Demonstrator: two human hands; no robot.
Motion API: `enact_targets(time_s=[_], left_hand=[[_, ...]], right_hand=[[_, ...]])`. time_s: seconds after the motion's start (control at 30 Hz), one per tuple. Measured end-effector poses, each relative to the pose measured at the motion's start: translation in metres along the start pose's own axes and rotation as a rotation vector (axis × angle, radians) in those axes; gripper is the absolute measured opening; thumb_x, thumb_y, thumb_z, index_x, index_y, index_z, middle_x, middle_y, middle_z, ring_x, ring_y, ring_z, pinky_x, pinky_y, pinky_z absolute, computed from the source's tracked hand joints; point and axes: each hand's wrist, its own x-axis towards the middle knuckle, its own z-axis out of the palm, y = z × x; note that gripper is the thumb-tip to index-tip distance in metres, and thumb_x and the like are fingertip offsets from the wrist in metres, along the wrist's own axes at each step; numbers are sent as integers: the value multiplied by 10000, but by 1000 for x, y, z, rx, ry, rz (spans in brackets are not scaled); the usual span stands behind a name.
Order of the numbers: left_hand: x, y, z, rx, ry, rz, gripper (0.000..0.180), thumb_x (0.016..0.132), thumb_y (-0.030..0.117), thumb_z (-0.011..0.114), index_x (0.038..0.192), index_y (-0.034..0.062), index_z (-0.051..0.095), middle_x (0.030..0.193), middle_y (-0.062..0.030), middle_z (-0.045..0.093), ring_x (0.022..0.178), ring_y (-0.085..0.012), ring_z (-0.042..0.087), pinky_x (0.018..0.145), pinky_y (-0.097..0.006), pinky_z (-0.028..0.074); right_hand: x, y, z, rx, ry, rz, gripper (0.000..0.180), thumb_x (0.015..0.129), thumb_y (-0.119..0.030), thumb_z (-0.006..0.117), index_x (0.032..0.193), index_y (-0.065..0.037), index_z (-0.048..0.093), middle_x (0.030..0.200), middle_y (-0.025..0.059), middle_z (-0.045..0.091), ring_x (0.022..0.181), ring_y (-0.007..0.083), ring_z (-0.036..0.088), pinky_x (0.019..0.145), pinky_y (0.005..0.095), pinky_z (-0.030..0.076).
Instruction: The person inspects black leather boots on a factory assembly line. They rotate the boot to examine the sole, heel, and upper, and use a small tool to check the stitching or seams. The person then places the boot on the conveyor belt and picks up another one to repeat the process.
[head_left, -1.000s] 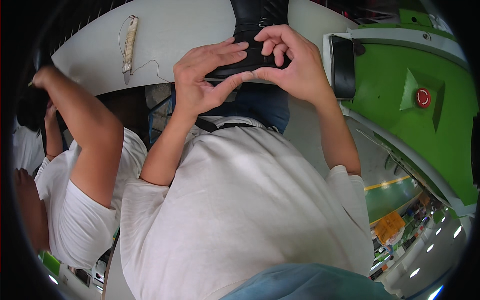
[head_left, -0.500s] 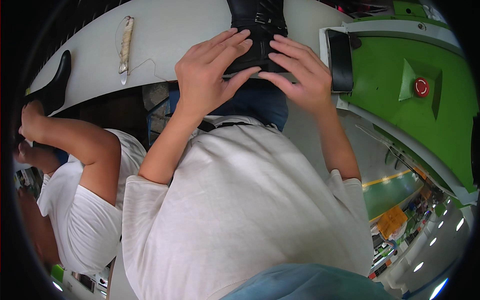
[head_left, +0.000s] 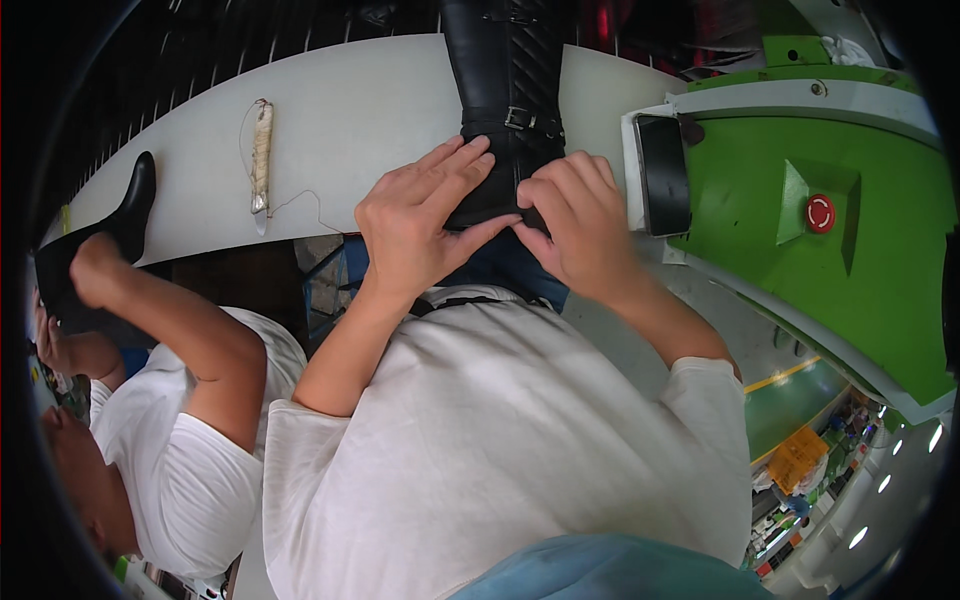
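A tall black quilted boot (head_left: 510, 90) with a buckled strap lies on the white table (head_left: 360, 110), its near end at the table's front edge. My left hand (head_left: 420, 225) lies flat over that end, fingers spread across the leather. My right hand (head_left: 580, 230) grips the same end from the right, fingers curled onto it. The part of the boot under both hands is hidden.
A pale wrapped tool with a cord (head_left: 261, 155) lies on the table to the left. A co-worker in a white shirt (head_left: 170, 450) at my left holds another black boot (head_left: 100, 250). A green machine (head_left: 840, 230) with a red button (head_left: 819, 213) and a dark panel (head_left: 663, 175) stands right.
The boot has moved away from me along the table, and both my hands have followed it and flattened on its near end. The co-worker has lifted another boot into view.
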Motion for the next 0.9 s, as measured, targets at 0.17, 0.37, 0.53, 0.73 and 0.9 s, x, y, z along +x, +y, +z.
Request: enact_targets(time_s=[0.17,0.37,0.53,0.73,0.9], left_hand=[[5,-2,-1,4,-11,20,559,698,319,1037,1166,67,862,1275,-82,854,1242,-298,805,969,-369,635],[0,-5,3,-33,13,11,547,701,299,1042,1151,40,873,1251,-110,859,1221,-302,815,991,-382,635],[0,-7,5,-53,37,10,530,704,263,1045,1150,28,879,1191,-143,868,1170,-321,833,970,-385,650],[0,-8,11,15,86,69,499,717,243,1035,1145,35,883,1201,-126,869,1159,-306,837,942,-367,658],[-6,-7,7,-7,122,115,503,711,269,1040,1143,62,887,1219,-107,868,1156,-295,838,936,-348,646]], right_hand=[[9,18,2,93,-44,-50,456,622,-91,951,927,-125,613,957,47,578,924,296,588,792,432,460],[22,34,0,222,-57,-56,495,590,-131,1022,920,-103,654,866,19,595,726,185,597,646,341,497],[37,36,-2,328,-69,160,695,534,-219,1058,1102,-128,668,904,-16,571,690,133,528,614,315,466],[30,40,-3,348,-226,335,794,549,-332,1080,1220,-144,698,1028,-6,629,833,170,634,761,367,563],[0,63,31,500,328,277,1120,637,-322,1094,1590,-135,537,1383,112,616,1170,228,662,959,357,568]])
